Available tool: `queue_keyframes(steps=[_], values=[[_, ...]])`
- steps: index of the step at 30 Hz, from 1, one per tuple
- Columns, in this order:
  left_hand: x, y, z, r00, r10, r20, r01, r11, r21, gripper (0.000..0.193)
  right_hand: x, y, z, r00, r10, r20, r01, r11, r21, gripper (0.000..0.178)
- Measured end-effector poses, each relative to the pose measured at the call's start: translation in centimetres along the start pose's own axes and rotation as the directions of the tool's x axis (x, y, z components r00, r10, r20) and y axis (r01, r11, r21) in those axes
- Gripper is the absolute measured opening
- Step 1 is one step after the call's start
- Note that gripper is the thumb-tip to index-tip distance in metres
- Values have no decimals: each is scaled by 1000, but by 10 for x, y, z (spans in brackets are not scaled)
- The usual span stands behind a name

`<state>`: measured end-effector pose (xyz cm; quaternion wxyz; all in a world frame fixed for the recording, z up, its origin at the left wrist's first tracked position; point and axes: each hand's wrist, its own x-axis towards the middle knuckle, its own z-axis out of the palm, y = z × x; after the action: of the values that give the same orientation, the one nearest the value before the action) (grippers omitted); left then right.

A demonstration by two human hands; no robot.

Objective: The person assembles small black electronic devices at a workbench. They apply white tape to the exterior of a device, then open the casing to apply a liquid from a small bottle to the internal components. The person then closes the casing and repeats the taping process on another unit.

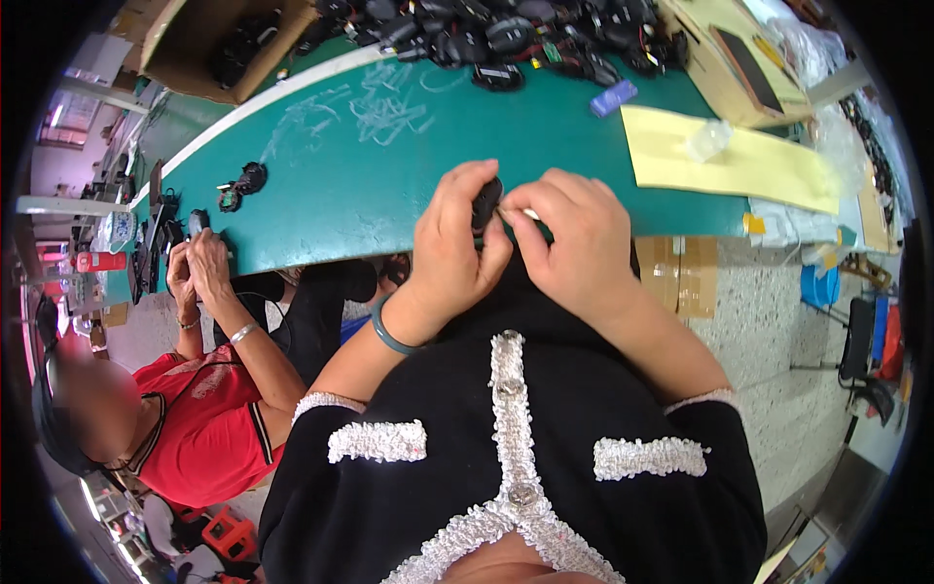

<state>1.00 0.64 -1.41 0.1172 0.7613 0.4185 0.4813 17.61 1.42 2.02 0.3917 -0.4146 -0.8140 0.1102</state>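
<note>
We see the left hand (449, 255) with its fingers (467, 190) curled tight around a small black part (486, 201), which sits upright between thumb and fingertips, its long axis running from the palm up toward the far edge of the green desk (389, 185). The right hand (574, 238) has its fingers (530, 209) pinched narrow on a thin pale piece (528, 213) that lies roughly level and points left into the black part, touching it. Both hands meet just above the desk's near edge. Beyond the fingertips lies a heap of black parts (525, 39); right of the right fingers, a yellow sheet (720, 161). Left of the left hand, 1 co-worker's hands (195, 268) rest at the desk edge.
</note>
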Motion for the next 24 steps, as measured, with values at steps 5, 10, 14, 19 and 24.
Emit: queue_keyframes(steps=[5,10,14,19,24], values=[[4,17,8,975,222,-17,-220,972,85,52,19,35,12,901,298,-314,-233,945,229,4],[16,-13,-6,957,-287,-40,241,865,-439,32,20,72,-2,913,146,-380,-103,986,131,20],[28,-39,-37,788,-611,77,296,266,-917,41,1,94,15,970,-49,-239,10,987,-161,43],[31,-41,-41,711,-677,189,351,110,-930,40,-8,99,17,997,78,2,-77,985,-155,49],[28,-44,-29,712,-689,133,447,298,-843,34,-5,100,17,992,124,34,-122,991,-55,46]])
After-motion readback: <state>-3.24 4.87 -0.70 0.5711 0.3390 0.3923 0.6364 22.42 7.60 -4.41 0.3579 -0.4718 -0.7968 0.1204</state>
